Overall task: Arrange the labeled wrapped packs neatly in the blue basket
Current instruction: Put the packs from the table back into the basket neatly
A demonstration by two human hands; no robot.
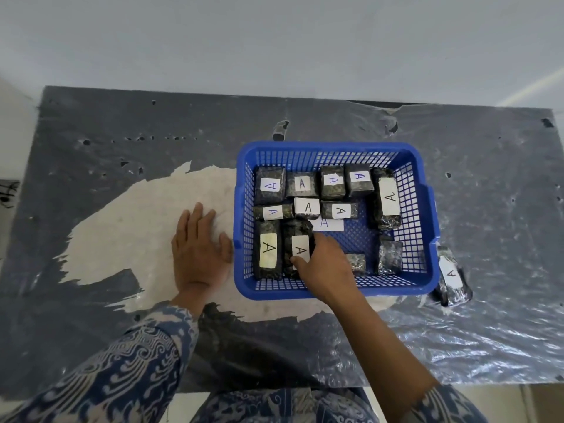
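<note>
A blue slotted basket [425,209] stands on the table right of centre. Several dark wrapped packs with white "A" labels lie inside it, in a row along the far wall [332,182] and along the left side [268,249]. A long pack [387,203] lies by the right wall. My right hand [325,265] reaches over the near rim and grips a labelled pack [298,239] at the front left of the basket. My left hand [200,251] rests flat on the table, fingers apart, just left of the basket. One labelled pack [451,277] lies outside, by the basket's front right corner.
The table [122,141] is dark, with a torn clear plastic cover and a large pale worn patch [131,221]. A loose "A" label [328,224] lies on the basket floor. Two unlabelled-looking packs [390,256] sit at the front right of the basket. A grey wall rises behind.
</note>
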